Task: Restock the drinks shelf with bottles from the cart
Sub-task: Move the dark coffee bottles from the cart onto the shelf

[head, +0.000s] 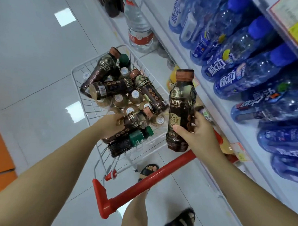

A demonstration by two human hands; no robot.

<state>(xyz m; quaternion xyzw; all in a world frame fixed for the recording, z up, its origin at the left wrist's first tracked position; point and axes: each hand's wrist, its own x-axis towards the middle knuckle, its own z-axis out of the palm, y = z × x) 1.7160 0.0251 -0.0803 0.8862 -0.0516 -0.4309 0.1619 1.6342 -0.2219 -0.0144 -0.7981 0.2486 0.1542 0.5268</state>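
A white wire cart [82, 71] with a red handle [152, 179] holds several dark coffee bottles and some green-capped ones. My right hand [200, 131] grips one dark coffee bottle [181, 103] with a brown cap, upright, lifted above the cart beside the shelf. My left hand [110, 125] is down in the cart, closed around another dark coffee bottle [132, 124] lying on the pile. The drinks shelf [218, 101] runs along the right.
Blue-capped clear bottles [244, 77] fill the shelf level at the right. A big water bottle [139, 28] and dark bottles [113, 3] stand on the low shelf farther ahead. Yellow drinks sit low behind the cart. My sandalled feet are below the handle. An orange fixture stands at left.
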